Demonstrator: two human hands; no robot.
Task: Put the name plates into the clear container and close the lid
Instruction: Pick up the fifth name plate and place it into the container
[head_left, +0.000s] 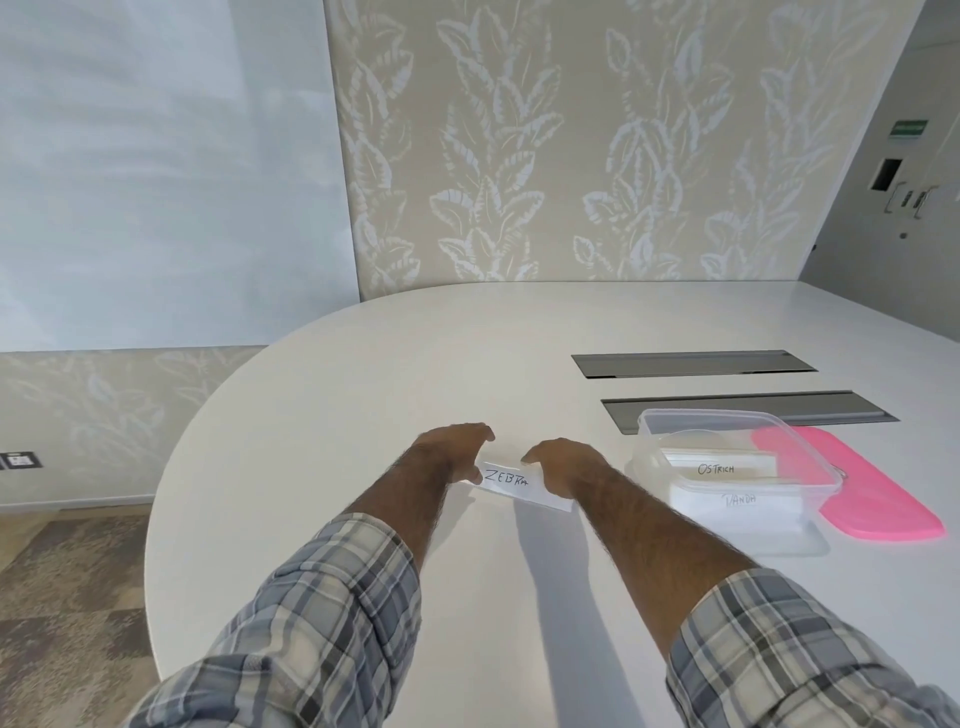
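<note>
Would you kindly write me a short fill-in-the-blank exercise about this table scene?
1. The left hand and right hand hold a name plate marked ____.
2. Inside the clear container, the top plate reads ____.
3. The lid lying on the table right of the container is ____ in colour.
Missing words: ZEBRA; OSTRICH; pink.

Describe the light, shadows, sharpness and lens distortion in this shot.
Head view: soft, even light, no harsh glare; the forearms throw pale, soft-edged shadows on the table; the wide lens bows the table's edge and leans the walls; the ZEBRA name plate reads sharply; lettering inside the container looks hazier through the plastic, and the pink lid shows through its right wall.
</note>
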